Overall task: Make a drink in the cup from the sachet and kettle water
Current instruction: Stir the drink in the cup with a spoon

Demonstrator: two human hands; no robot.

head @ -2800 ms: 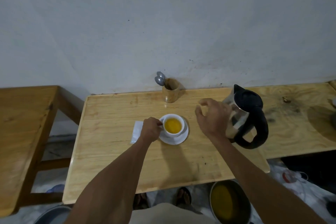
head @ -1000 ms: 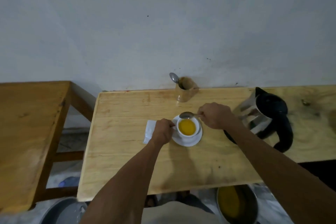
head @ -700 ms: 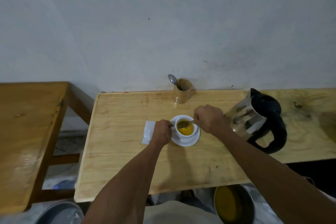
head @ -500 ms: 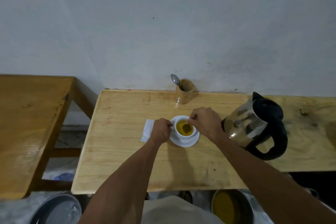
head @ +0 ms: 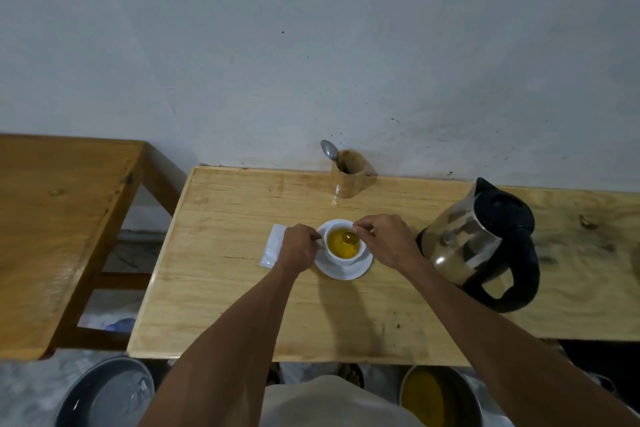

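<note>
Left grip [head: 298, 250] pinches the fragile cup [head: 344, 246] by its handle mid-counter [head: 221, 305]; right grip [head: 388, 239] pinches the stirring spoon [head: 349, 237].

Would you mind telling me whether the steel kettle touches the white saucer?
Apart: the head view shows bare wooden tabletop between the kettle and saucer.
</note>
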